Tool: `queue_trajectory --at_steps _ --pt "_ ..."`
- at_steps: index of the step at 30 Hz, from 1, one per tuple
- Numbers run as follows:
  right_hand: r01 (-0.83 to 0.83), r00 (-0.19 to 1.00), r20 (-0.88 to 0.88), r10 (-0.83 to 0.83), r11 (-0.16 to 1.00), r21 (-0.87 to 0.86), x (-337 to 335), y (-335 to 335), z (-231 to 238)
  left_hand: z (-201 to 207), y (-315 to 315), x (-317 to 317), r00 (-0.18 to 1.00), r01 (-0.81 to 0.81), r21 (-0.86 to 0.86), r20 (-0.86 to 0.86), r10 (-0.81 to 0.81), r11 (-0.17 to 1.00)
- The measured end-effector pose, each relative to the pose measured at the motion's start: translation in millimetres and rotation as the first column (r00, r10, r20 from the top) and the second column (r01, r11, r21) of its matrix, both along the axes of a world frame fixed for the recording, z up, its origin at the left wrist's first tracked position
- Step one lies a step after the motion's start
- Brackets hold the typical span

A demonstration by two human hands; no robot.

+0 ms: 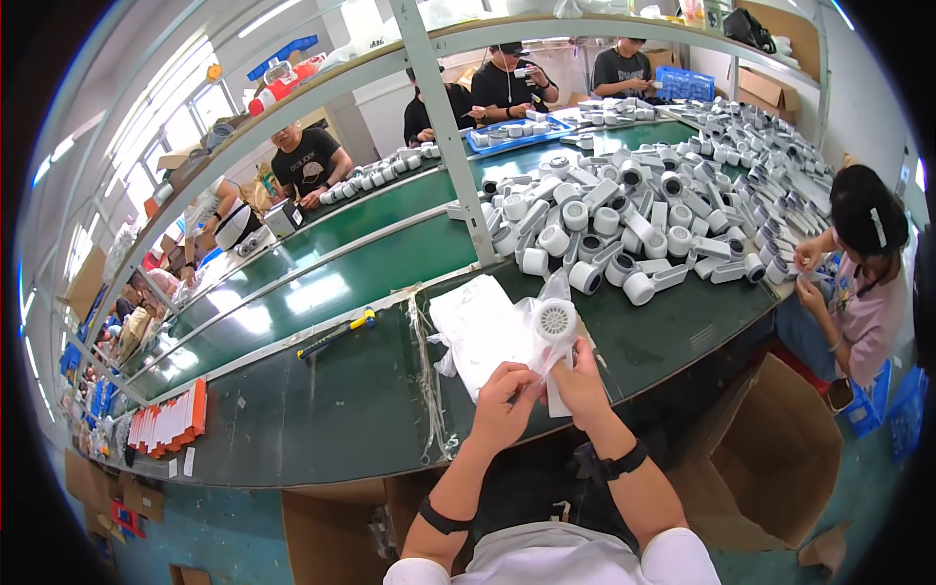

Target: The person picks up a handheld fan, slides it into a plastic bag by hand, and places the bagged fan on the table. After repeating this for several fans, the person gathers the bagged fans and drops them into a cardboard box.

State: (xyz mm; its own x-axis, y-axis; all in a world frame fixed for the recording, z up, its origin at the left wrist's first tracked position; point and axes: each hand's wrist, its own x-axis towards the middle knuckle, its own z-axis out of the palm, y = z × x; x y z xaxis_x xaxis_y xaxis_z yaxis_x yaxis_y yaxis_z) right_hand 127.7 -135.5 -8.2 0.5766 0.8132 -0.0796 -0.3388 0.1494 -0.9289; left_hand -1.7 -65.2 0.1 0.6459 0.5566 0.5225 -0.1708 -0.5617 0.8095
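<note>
A white handheld fan (pixel 557 319) with a round slotted grille is in front of me, its head up, over the table's near edge. Thin clear plastic bag film (pixel 557 285) shows around and above its head. My right hand (pixel 577 385) is closed around the fan's handle, which it partly hides. At the film just left of the handle, my left hand (pixel 507 398) has thumb and fingers pinched together. Beyond my left hand lies a stack of flat white plastic bags (pixel 478 327). How far the film covers the handle is hard to see.
A large heap of white and grey fans (pixel 624 214) covers the table to the right. A yellow-and-black tool (pixel 336 332) and orange-white boxes (pixel 171 419) lie left. A metal post (pixel 453 146) rises ahead. An open carton (pixel 765 453) and a seated co-worker (pixel 858 273) are right.
</note>
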Motion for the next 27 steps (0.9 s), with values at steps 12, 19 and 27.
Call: queue_trajectory --at_steps 12,19,27 --pt "0.051 0.998 -0.028 -0.051 0.999 0.006 -5.4 0.2 0.9 4.4 -23.5 -13.6 0.991 0.041 -0.058 -0.129 -0.048 0.997" --pt "-0.032 0.989 -0.144 0.046 0.995 0.094 -35.5 7.0 26.0 -41.7 9.0 -20.0 0.974 -0.023 -0.602 0.166 0.153 0.798" --pt "0.188 0.831 0.554 -0.059 0.966 -0.179 -43.0 16.1 23.8 -9.4 -13.4 -19.6 0.98 0.196 -0.907 0.175 -0.091 0.372"
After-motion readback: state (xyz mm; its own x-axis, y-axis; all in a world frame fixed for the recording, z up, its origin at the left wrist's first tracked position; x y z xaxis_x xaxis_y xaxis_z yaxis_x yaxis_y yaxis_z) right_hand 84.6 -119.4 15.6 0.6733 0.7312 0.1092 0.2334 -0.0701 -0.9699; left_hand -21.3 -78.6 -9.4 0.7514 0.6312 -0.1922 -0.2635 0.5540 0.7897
